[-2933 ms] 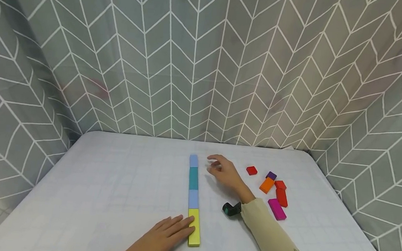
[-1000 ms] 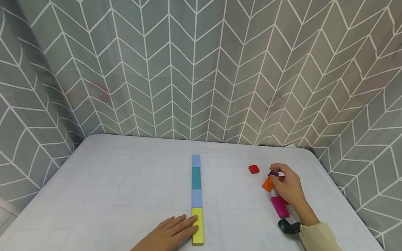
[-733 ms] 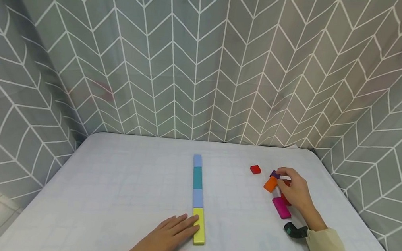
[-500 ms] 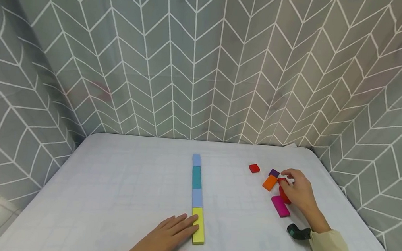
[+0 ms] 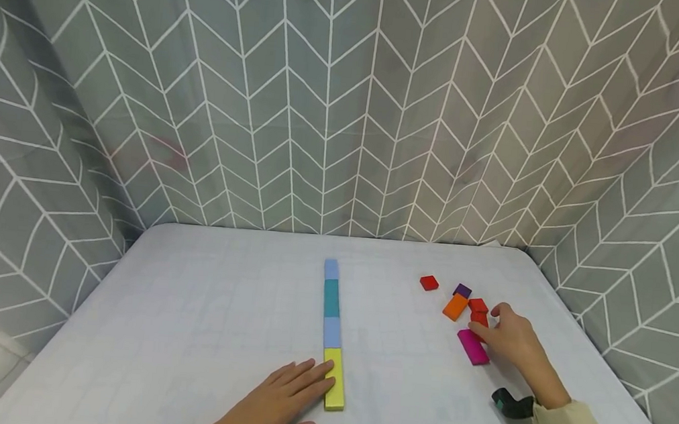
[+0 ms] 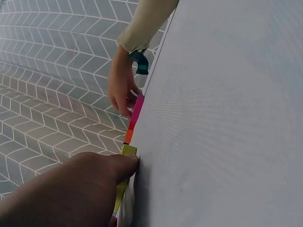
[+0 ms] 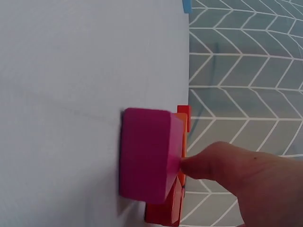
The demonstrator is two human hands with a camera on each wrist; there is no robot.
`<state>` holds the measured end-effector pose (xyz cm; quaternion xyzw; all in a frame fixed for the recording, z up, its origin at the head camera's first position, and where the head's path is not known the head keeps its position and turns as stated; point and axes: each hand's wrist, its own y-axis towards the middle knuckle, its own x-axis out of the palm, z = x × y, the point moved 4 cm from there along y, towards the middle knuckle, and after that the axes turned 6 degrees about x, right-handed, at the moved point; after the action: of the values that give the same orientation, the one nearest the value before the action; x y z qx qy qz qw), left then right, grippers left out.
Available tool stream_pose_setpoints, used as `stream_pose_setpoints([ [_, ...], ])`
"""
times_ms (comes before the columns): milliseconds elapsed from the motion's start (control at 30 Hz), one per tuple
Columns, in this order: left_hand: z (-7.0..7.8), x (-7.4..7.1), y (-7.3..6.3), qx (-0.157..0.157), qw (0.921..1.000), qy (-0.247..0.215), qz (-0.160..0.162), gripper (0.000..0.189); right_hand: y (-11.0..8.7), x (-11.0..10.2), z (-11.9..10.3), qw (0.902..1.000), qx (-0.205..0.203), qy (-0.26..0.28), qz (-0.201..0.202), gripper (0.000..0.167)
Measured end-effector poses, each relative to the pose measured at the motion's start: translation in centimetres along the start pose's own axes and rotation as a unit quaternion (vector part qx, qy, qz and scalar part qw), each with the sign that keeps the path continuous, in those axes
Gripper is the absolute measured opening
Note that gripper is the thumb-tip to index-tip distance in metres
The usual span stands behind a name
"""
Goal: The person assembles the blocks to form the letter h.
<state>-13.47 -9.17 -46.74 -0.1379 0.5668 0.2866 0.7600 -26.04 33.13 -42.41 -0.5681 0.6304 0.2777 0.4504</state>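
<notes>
A straight row of flat blocks runs up the table: a yellow block [image 5: 333,397], a light blue block [image 5: 332,332], a teal block [image 5: 332,297] and another light blue block [image 5: 331,269]. My left hand [image 5: 274,405] lies with fingers extended over the yellow block. My right hand [image 5: 513,336] is over the group at the right, thumb and forefinger apart on either side of a longer red block [image 5: 479,318]. Just before it lies a magenta block [image 5: 473,348], close under the thumb [image 7: 208,163]. A small red block [image 5: 478,305] adjoins the longer one.
An orange block [image 5: 455,308] touches a purple block [image 5: 462,290] left of the red ones. Farther left sits a separate red block [image 5: 429,283]. A patterned grey curtain [image 5: 337,104] encloses the white table [image 5: 217,295]. A black wrist device [image 5: 510,405] hangs beneath the right wrist.
My right hand has gone from beside the far end of the row to the loose blocks, then past the orange and purple ones toward the red and magenta. The left hand stays put.
</notes>
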Motion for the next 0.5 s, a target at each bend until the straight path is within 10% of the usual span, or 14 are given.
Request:
stream_pose_setpoints([
  [500, 0.2, -0.35, 0.1, -0.008, 0.9999, -0.011, -0.008, 0.065, 0.29, 0.13, -0.14, 0.9998, -0.008, -0.011, 0.017, 0.049],
])
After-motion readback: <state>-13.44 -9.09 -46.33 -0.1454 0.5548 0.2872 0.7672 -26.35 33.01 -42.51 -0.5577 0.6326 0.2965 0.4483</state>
